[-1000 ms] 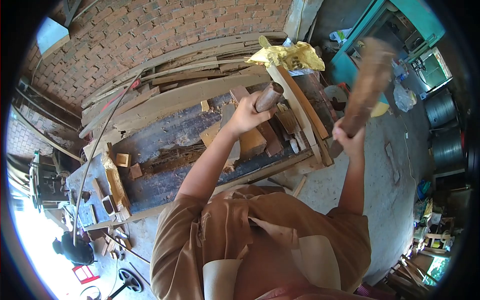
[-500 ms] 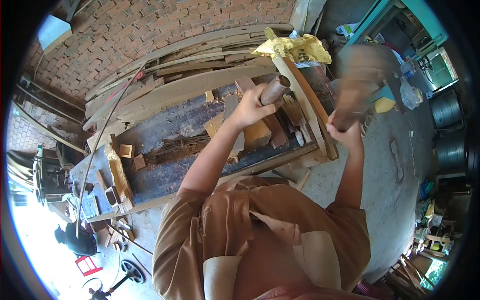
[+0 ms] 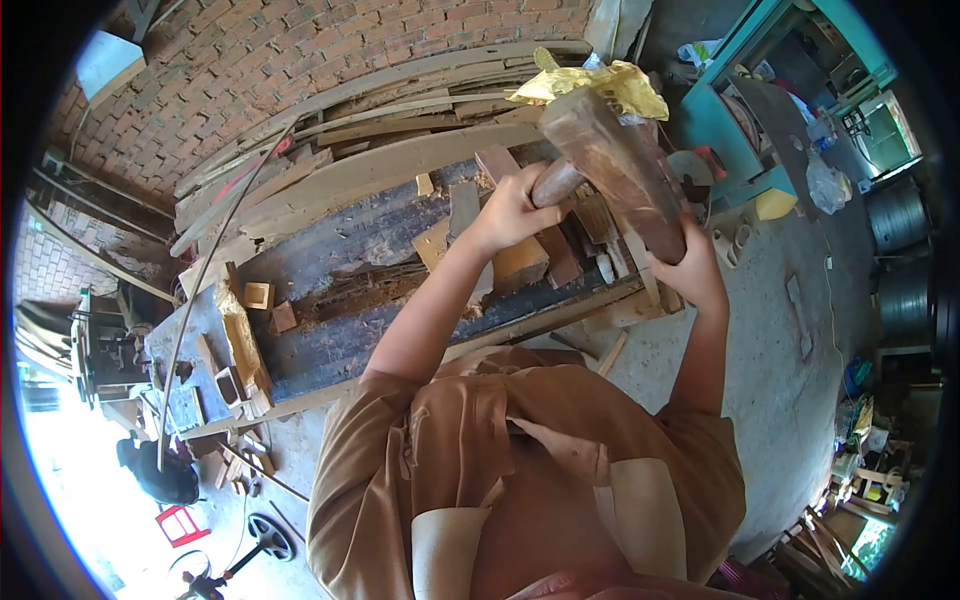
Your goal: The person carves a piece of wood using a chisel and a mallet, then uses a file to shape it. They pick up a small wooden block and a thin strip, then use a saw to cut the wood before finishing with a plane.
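Note:
Wrapped round a round handle like a chisel's (image 3: 556,184), my left hand (image 3: 507,212) is above the right part of the dark bench (image 3: 350,335). A wooden mallet (image 3: 615,165) is gripped at its lower end by my right hand (image 3: 692,268). The mallet's thick head overlaps the top of the round handle in view. Under my left hand lies a wood block (image 3: 520,264), and the tool's lower end is hidden by my hand. A white-tipped small object (image 3: 605,268) lies beside the blocks.
Long boards (image 3: 400,155) lie stacked along the brick wall (image 3: 300,50). A yellow sack (image 3: 640,90) lies at the bench's far right end. Small blocks (image 3: 258,295) and a rough timber piece (image 3: 238,340) rest on the bench's left part. Wood scraps lie on the floor.
The mallet has swung left and down from the right, and its head now meets the top of the round handle in view. My left hand has hardly moved.

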A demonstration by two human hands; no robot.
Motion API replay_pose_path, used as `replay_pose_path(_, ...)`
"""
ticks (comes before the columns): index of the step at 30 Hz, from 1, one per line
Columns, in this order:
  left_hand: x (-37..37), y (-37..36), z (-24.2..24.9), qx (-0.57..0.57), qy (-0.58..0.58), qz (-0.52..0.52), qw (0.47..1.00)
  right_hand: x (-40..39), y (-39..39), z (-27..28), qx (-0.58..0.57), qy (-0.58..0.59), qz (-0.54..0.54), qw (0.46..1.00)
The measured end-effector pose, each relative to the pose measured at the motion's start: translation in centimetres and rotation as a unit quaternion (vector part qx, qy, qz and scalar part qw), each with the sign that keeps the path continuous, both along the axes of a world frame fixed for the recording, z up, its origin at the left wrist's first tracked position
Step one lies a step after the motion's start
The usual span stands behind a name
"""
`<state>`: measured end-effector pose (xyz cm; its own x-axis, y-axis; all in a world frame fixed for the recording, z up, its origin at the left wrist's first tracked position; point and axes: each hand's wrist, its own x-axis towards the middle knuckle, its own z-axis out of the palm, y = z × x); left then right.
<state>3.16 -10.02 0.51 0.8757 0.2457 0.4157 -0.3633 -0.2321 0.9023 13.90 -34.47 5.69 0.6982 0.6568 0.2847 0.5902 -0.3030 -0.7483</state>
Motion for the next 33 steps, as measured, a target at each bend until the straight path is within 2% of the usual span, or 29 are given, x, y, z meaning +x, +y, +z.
replay_pose_path(2,-0.5,0.4,0.2,0.01,0.02,0.01,1.0,0.1,-0.3,0.5,-0.053,-0.022,0.003,0.998)
replay_pose_path(6,-0.7,0.0,0.6,0.033,0.019,0.015,0.999,1.1,-1.2,1.4,0.077,-0.036,-0.022,0.996)
replay_pose_path(7,-0.7,-0.1,0.7,0.031,0.018,0.014,0.999,0.6,-0.7,1.5,0.162,0.05,0.014,0.985)
replay_pose_path(8,-0.7,-0.2,0.9,0.031,0.03,0.014,0.999,0.1,0.0,1.4,0.16,0.05,0.014,0.986)
replay_pose_path(10,-0.8,-0.3,0.9,0.031,0.041,0.014,0.999,-0.5,0.9,0.5,0.267,0.132,0.089,0.95)
replay_pose_path(11,-0.7,-0.3,0.8,0.034,0.027,0.013,0.999,0.0,0.1,-0.2,0.156,0.131,0.069,0.977)
replay_pose_path(12,-0.7,-0.2,0.7,0.037,0.013,0.012,0.999,-0.4,0.2,0.1,0.156,0.129,0.071,0.977)
replay_pose_path(13,-0.7,-0.1,0.5,0.038,0.011,0.013,0.999,-1.0,0.5,0.7,0.042,0.035,0.043,0.998)
replay_pose_path(14,-0.9,0.1,0.3,0.018,0.023,0.002,1.0,-1.5,0.6,1.1,-0.071,-0.06,0.013,0.996)
replay_pose_path(15,-1.2,0.3,0.4,-0.001,0.036,-0.01,0.999,-1.2,0.2,1.3,-0.077,-0.005,-0.001,0.997)
replay_pose_path(18,-1.7,-0.1,1.1,-0.001,-0.005,0.009,1.0,-0.3,-0.8,2.4,-0.068,0.026,-0.032,0.997)
replay_pose_path(19,-1.5,0.0,0.9,-0.001,-0.006,0.012,1.0,-0.6,-0.6,2.5,0.008,-0.028,-0.043,0.999)
replay_pose_path(20,-1.3,0.1,0.5,0.023,0.002,0.009,1.0,-0.2,-0.8,2.4,0.007,-0.029,-0.041,0.999)
replay_pose_path(22,-1.0,0.1,0.1,0.044,0.011,0.003,0.999,0.1,-1.3,2.2,0.14,0.167,0.012,0.976)
replay_pose_path(23,-0.8,0.0,0.0,0.038,0.018,-0.004,0.999,-0.2,-0.7,1.9,0.213,0.152,0.022,0.965)
replay_pose_path(24,-0.6,-0.2,0.0,0.033,0.023,-0.013,0.999,-0.6,-0.4,1.8,0.213,0.151,0.019,0.965)
replay_pose_path(26,-0.5,-0.4,-0.1,0.027,0.02,-0.02,0.999,-0.8,0.0,1.5,0.086,0.037,0.003,0.996)
replay_pose_path(27,-0.5,-0.3,-0.1,0.023,0.017,-0.02,0.999,-0.4,-0.2,1.0,0.007,-0.058,-0.013,0.998)
replay_pose_path(28,-0.6,-0.1,0.0,0.029,0.011,-0.016,0.999,-0.2,-0.5,1.3,0.013,-0.065,-0.009,0.998)
replay_pose_path(30,-0.9,0.1,-0.2,0.02,0.023,-0.015,0.999,-0.5,-1.0,2.1,-0.087,-0.043,-0.053,0.994)
replay_pose_path(32,-0.7,0.4,-0.7,-0.003,0.005,-0.027,1.0,-0.9,-1.1,3.6,-0.069,-0.009,-0.067,0.995)
replay_pose_path(33,-1.2,0.2,0.2,0.023,0.031,-0.011,0.999,-0.7,-1.4,3.6,-0.005,-0.038,-0.103,0.994)
